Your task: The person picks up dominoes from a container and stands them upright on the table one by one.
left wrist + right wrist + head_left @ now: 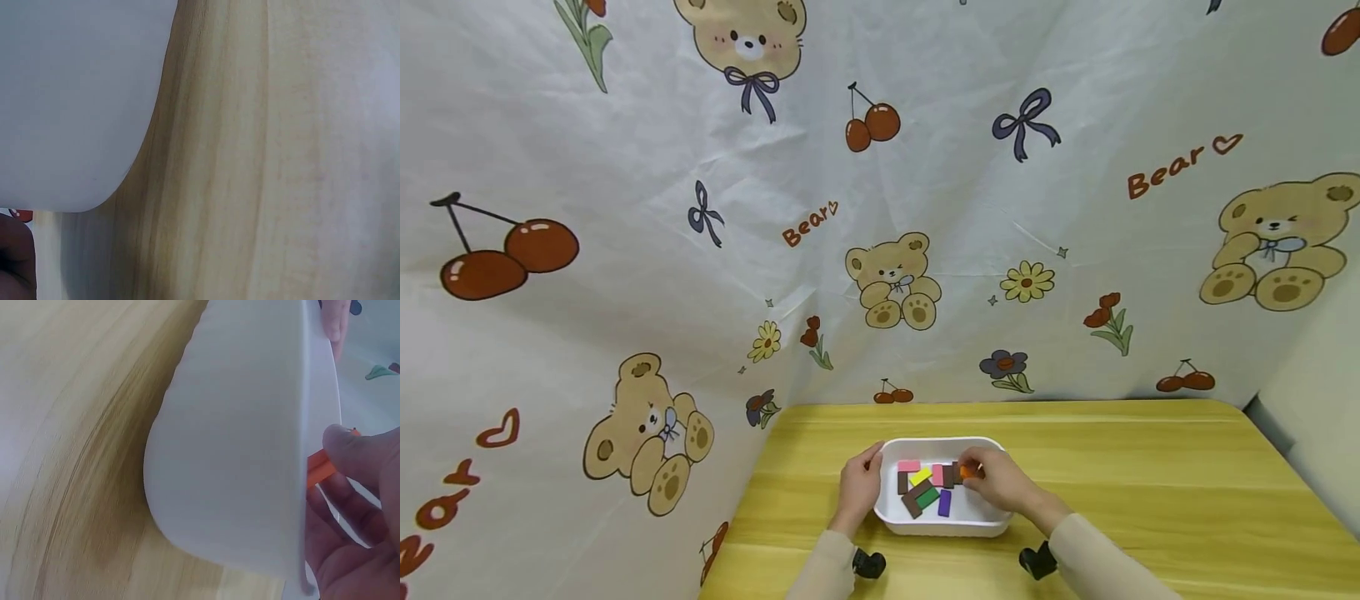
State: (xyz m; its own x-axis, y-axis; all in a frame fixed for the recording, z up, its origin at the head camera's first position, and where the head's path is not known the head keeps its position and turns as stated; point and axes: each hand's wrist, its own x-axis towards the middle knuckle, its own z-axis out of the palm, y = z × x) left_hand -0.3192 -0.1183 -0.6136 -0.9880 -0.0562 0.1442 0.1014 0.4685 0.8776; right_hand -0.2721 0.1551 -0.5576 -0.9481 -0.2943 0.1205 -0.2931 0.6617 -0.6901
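A white plastic tray (943,528) with rounded corners stands on the wooden table. My left hand (859,489) holds its left end, with the fingertips at the far-left rim; part of that grip is hidden. Over the tray's right side, my right hand (997,482) pinches an orange block (321,469) between thumb and fingers. Inside the tray lie several flat blocks, among them a yellow block (921,476), a green block (928,497), a purple block (944,503), a pink block (909,466) and a brown block (902,482).
The yellow wood-grain table (1120,483) extends on both sides of the tray. A white cloth (955,208) printed with bears, cherries and bows hangs behind the table and along its left. A black wrist device (1037,561) sits by the right sleeve.
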